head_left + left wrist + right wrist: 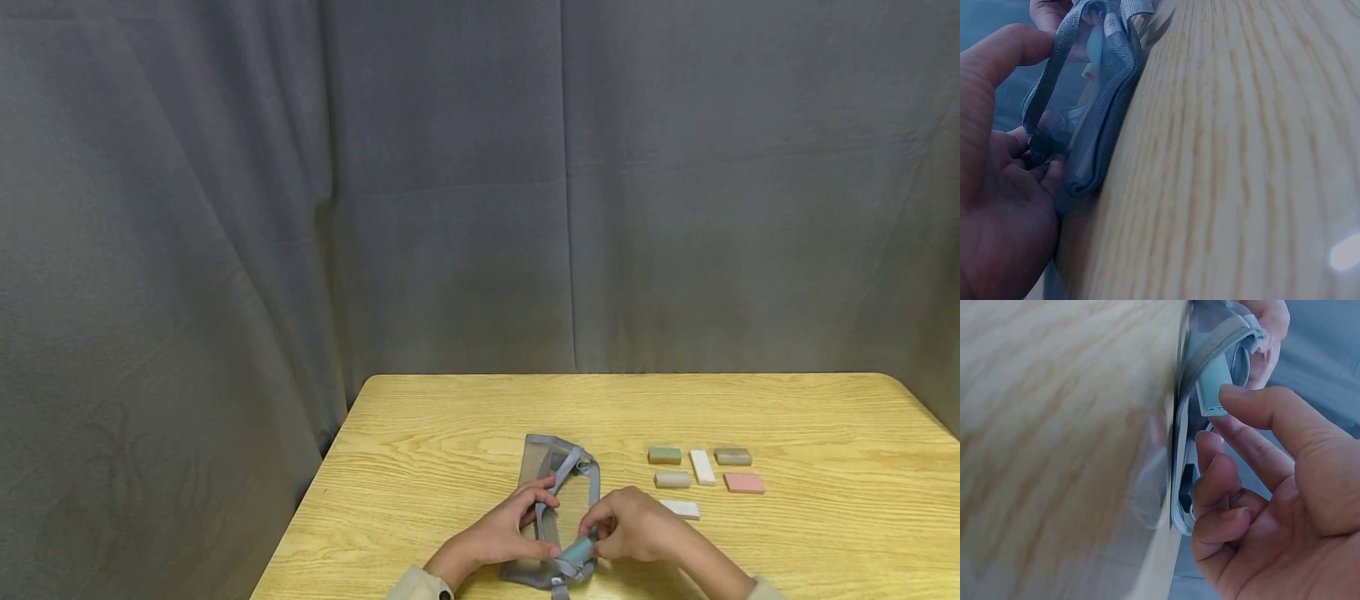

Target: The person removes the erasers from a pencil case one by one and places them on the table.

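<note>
A grey mesh zip pouch [530, 483] lies on the table with its zipped opening spread wide. My left hand [506, 527] holds the pouch at the opening, thumb at the near end and fingers over the zip edge. In the left wrist view the thumb presses against the zip tape [1054, 81]. Between thumb and forefinger, my right hand [637, 527] pinches the end of a small light-blue block [1213, 381]. Most of that block sits within the pouch's opening, with the zip edge crossing over it.
Right of the pouch lie several small blocks: a green block [664, 456], a beige block [672, 480], a brown block [732, 457], a pink block [744, 483], a white block [702, 467] and another white block [681, 509]. Grey curtains [450, 208] hang behind the wooden table [420, 442].
</note>
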A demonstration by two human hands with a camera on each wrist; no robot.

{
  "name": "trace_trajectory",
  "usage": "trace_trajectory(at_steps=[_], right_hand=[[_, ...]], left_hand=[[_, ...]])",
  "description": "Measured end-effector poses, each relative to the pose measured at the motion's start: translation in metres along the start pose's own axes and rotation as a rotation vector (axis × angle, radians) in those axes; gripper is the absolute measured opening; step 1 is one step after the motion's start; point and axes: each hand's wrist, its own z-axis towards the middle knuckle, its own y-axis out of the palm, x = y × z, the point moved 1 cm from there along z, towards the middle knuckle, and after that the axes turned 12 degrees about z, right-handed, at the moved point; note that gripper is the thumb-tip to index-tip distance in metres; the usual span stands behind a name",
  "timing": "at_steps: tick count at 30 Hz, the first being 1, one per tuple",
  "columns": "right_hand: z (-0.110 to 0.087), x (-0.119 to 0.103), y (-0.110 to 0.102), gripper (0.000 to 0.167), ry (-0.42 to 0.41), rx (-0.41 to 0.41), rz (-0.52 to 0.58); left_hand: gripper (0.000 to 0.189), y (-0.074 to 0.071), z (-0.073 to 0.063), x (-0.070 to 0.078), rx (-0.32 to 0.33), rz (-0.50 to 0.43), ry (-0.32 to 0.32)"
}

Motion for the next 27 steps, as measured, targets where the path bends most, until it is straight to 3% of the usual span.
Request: trace_trajectory(at_steps=[27], right_hand=[[-0.018, 0.001, -0.034, 0.016, 0.035, 0.085, -0.004]], left_hand=[[0.048, 0.001, 0.000, -0.001, 0.002, 0.009, 0.009]])
